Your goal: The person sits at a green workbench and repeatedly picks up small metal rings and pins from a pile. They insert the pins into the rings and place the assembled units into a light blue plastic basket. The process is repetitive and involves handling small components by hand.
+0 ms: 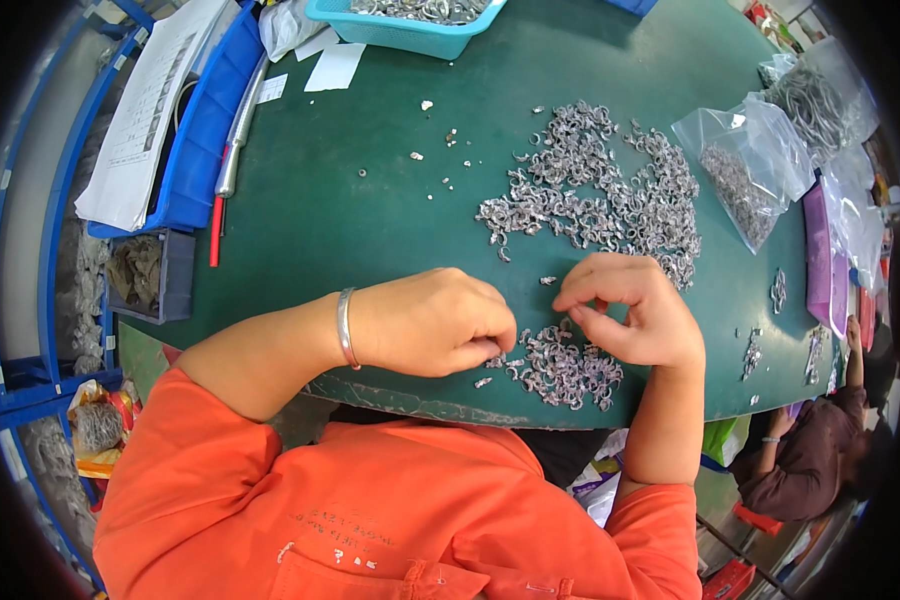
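Observation:
Small curved silvery metal pieces, like ring parts, lie in a small heap [570,370] at the table's near edge. My left hand [432,322], with a silver bangle [346,328] on its wrist, is closed in a pinch at the heap's left side. Whatever is between its fingertips is too small to make out. My right hand [638,312] hovers over the heap's upper right, thumb and forefinger drawn together; I cannot make out what they hold. A single loose piece [548,281] rests between the hands. Beyond them spreads a larger pile [595,190] of similar pieces.
The green table [320,180] carries a turquoise basket [410,32] of metal parts at the back. Blue bins [185,170] with papers stand left. Clear bags [745,170] of parts and a purple tray [825,255] sit right. Another person [805,455] works at the lower right.

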The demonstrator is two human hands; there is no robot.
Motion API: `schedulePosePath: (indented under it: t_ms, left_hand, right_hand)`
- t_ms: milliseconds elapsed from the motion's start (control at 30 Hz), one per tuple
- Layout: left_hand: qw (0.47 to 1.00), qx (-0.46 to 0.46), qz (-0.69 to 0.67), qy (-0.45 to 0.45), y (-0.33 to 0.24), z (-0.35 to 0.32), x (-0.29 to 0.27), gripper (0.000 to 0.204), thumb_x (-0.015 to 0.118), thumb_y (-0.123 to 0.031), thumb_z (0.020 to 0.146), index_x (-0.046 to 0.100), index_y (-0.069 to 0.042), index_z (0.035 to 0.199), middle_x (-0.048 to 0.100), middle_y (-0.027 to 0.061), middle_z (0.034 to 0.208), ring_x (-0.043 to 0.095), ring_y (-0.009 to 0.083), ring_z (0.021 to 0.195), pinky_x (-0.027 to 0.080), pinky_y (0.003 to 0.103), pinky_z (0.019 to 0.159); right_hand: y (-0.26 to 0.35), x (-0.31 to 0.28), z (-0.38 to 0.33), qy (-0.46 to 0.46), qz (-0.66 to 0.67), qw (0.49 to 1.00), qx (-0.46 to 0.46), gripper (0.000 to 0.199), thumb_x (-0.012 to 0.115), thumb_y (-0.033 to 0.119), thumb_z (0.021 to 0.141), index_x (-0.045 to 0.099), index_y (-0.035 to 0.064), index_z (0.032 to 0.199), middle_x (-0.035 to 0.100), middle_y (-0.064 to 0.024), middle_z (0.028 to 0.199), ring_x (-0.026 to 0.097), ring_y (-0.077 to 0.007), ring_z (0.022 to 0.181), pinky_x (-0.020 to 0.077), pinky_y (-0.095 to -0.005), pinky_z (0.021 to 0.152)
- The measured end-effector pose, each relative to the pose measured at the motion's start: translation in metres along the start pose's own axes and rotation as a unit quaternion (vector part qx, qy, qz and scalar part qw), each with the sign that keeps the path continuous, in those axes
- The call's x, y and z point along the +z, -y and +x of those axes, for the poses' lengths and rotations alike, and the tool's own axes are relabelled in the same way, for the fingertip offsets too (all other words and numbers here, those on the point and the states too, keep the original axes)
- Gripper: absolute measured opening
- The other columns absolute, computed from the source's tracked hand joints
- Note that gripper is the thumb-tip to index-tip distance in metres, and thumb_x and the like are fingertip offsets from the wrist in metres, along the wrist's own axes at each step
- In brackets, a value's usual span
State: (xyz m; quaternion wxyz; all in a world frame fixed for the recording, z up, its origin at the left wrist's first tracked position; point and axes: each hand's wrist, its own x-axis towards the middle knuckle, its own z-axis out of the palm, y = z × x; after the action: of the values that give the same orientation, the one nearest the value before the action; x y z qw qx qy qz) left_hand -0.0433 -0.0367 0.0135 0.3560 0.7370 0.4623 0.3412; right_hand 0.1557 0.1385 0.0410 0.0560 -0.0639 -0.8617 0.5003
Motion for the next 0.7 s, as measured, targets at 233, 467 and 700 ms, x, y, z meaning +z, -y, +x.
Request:
schedulePosePath:
  t_ms: [233,467,700]
  left_hand:
    - [0.963,-0.061,0.151,-0.213,0.010,0.005,-0.004,0.015,0.070,0.005,0.081,0.068,-0.004,0.093,0.063,0.0093,0.091,0.064,0.0288,0.083,0.053,0.036,0.072]
    - [0.974,-0.010,0.184,-0.134,0.017,0.003,0.000,0.013,0.076,-0.003,0.079,0.069,-0.006,0.089,0.062,0.0078,0.089,0.063,0.0277,0.082,0.051,0.036,0.078]
    - [0.964,-0.071,0.142,-0.213,0.013,0.005,-0.012,0.014,0.069,0.002,0.085,0.064,-0.004,0.097,0.061,0.0116,0.093,0.063,0.0303,0.081,0.052,0.036,0.072]
  right_hand:
    - [-0.009,0.007,0.003,0.015,-0.053,0.998,-0.028,0.013,0.071,-0.002,0.080,0.072,0.0017,0.092,0.066,-0.0112,0.087,0.065,-0.0286,0.079,0.0529,-0.0359,0.068]
    - [-0.012,0.036,0.023,-0.116,-0.151,0.973,-0.128,0.034,0.064,-0.008,0.076,0.068,-0.0018,0.108,0.064,-0.0154,0.114,0.061,-0.0348,0.104,0.0514,-0.0416,0.089]
    - [-0.007,0.040,0.027,-0.139,-0.198,0.959,-0.148,0.043,0.060,-0.013,0.073,0.067,-0.0029,0.114,0.065,-0.0155,0.117,0.061,-0.0349,0.107,0.0511,-0.0416,0.093]
